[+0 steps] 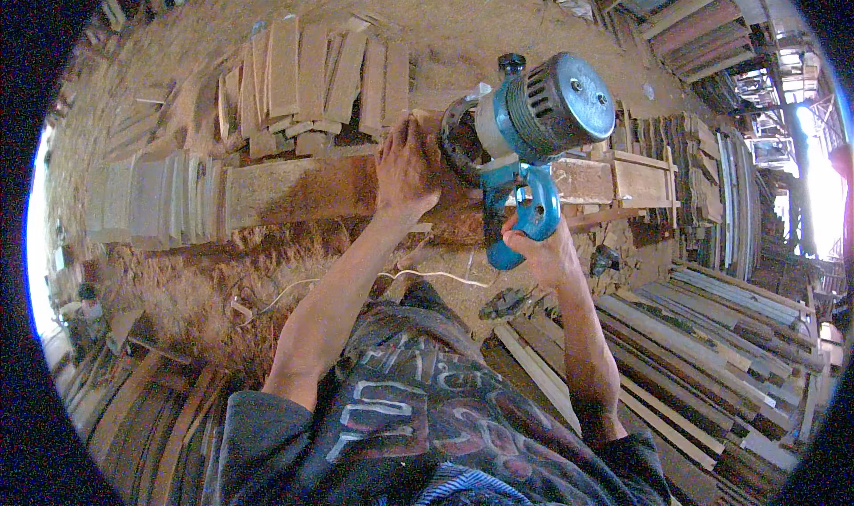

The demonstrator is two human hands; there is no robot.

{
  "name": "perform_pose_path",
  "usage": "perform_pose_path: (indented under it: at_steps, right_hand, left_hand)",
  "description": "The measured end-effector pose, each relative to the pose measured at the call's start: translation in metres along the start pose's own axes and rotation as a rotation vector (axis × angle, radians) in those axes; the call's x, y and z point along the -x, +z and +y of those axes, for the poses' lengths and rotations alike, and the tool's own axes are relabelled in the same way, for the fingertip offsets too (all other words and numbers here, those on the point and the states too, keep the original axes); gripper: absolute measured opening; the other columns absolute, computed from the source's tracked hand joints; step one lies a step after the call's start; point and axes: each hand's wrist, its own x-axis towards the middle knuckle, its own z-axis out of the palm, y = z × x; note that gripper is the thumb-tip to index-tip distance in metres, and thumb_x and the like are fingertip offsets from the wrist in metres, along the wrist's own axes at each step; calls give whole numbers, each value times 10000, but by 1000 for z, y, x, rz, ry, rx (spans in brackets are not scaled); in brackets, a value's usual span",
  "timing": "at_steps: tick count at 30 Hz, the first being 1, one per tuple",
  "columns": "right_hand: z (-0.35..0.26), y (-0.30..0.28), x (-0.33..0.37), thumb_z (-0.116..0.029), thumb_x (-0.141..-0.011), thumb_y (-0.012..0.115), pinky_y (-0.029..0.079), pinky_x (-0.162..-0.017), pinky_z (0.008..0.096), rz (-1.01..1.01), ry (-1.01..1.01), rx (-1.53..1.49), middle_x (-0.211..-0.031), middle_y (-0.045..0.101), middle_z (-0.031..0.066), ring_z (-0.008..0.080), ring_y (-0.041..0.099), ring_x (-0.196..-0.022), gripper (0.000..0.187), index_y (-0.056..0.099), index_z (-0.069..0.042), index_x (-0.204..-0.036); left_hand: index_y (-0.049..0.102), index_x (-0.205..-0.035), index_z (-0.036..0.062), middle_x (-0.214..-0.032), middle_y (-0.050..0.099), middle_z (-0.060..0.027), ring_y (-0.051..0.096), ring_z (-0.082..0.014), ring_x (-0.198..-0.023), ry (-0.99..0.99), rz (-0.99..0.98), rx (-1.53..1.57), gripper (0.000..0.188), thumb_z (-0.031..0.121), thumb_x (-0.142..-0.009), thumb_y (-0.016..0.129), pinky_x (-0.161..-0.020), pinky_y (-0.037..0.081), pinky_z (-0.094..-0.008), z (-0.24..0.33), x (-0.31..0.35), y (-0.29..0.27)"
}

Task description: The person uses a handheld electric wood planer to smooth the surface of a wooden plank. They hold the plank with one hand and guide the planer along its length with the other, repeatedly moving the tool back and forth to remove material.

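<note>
Sawdust lay thick over the whole workshop floor (205, 293), heaped against the bench and strewn with offcuts. At the far left a second person (84, 303) crouched by the wall. Beside that, short boards (147, 199) stood packed on edge in a row, too tight to count, and behind them roughly a dozen flat cut slats (311, 75) were fanned out on the dust. One long plank (294, 190) ran across the bench, its face rough and reddish. A white cord (427, 275) trailed below it.

His left hand (406, 170) was pressed flat on the plank, fingers spread forward, arm reaching straight out from the shoulder. Touching its fingertips on the right sat a single blue electric router (525, 119), its grey motor cap tilted toward the camera and its base on the plank. His right hand (540, 253) was clenched around the router's blue loop handle, wrist bent upward. Two hands, then, well apart. Farther right stood a small wooden frame (640, 177), then long stacked timbers (712, 328) toward the bright doorway.
</note>
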Motion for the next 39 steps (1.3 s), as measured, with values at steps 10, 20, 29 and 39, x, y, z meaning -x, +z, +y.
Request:
perform_pose_path:
  at_steps: [10,20,29,39]
  right_hand:
    - [-13,1,-22,-124,-808,752,505,-741,308,55,-42,63,-868,688,3,107,630,-804,168,673,-60,-943]
    - [10,7,-55,-94,-805,751,533,-744,351,66,-69,-88,-854,682,47,158,661,-816,235,640,-41,-1005]
    - [16,44,-50,-43,-826,675,465,-507,308,213,-292,-762,-718,576,41,147,547,-530,181,561,-30,-967]
    - [51,-70,13,-39,-776,663,462,-460,300,470,38,-802,-716,586,25,131,543,-520,197,582,-62,-954]
  left_hand:
    - [474,-1415,-81,-1497,451,-270,440,-422,-1374,-7,115,67,554,282,-998,449,-1154,332,-500,1,-5,11]
    - [463,-1484,63,-1557,433,-150,471,-336,-1382,29,136,-212,536,352,-1033,443,-1113,371,-532,-17,-10,36]
    - [381,-1535,126,-1561,381,-146,454,-334,-1375,-110,125,-146,612,327,-981,549,-1107,362,-548,3,-2,8]
    - [288,-1551,81,-1504,353,-264,365,-463,-1380,-204,27,-341,968,520,-814,735,-1133,274,-615,75,-1,3]
